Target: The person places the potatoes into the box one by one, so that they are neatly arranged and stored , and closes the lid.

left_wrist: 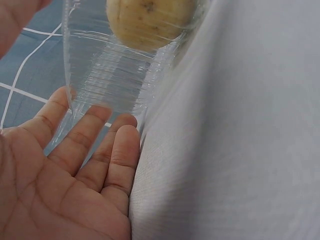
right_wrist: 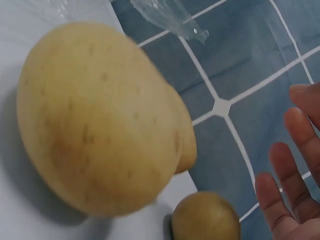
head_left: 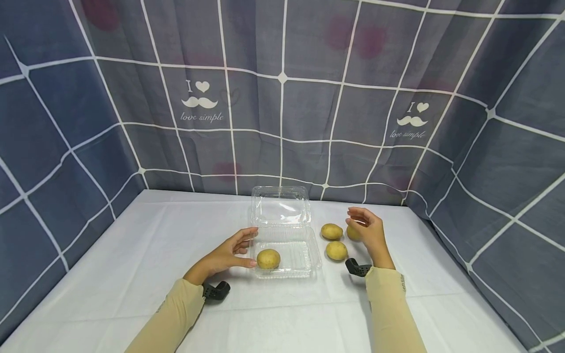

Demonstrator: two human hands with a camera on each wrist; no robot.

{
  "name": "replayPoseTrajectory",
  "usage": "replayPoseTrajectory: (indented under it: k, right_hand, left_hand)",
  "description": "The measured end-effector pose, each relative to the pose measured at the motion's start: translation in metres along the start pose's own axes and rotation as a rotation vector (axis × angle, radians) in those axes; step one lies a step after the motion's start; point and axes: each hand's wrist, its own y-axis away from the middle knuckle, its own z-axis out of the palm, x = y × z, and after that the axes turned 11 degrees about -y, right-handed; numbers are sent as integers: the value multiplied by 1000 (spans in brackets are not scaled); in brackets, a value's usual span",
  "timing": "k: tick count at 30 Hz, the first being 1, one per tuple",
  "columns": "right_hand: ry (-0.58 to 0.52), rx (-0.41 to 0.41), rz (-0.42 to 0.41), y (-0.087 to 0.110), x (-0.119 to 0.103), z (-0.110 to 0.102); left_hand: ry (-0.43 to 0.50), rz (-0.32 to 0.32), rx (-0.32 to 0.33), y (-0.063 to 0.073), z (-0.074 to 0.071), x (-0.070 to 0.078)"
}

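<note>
A clear plastic clamshell box (head_left: pixel 300 252) lies with its lid raised toward the back. One potato (head_left: pixel 268 259) sits in its front left corner. My left hand (head_left: pixel 229 252) is at the box's left side, fingers extended and touching its wall; the left wrist view shows the fingertips (left_wrist: pixel 125 137) against the ribbed plastic. My right hand (head_left: pixel 370 233) hovers beside and partly over the far-right potato (head_left: pixel 353 233), thumb and fingers apart, not gripping it. Two more potatoes (head_left: pixel 331 231) lie between that hand and the box; the nearer potato (right_wrist: pixel 100 120) looms large in the right wrist view.
The box's lid (head_left: pixel 281 206) stands near the back edge of the white-covered table (head_left: pixel 176 225). A grey checked curtain (head_left: pixel 256 108) hangs behind the table and along both sides. Black wrist mounts (head_left: pixel 216 290) are strapped at both sleeves.
</note>
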Motion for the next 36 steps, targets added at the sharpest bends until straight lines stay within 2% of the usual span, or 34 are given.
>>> replayPoseTrajectory:
  k: [8,13,18,24,36]
  right_hand:
    - [41,53,59,-1,8,-8]
    - [63,48,107,0,14,-12]
    - [74,54,117,3,20,-17]
    - [58,60,122,5,29,-19]
    - [46,62,205,4,40,-20]
  left_hand:
    - [-4,0,2,-1,0,0]
    - [0,-3,2,-1,0,0]
    - [-2,-5,2,-1,0,0]
    - [1,-4,0,-1,0,0]
    - [-1,-9,-4,0,0,0]
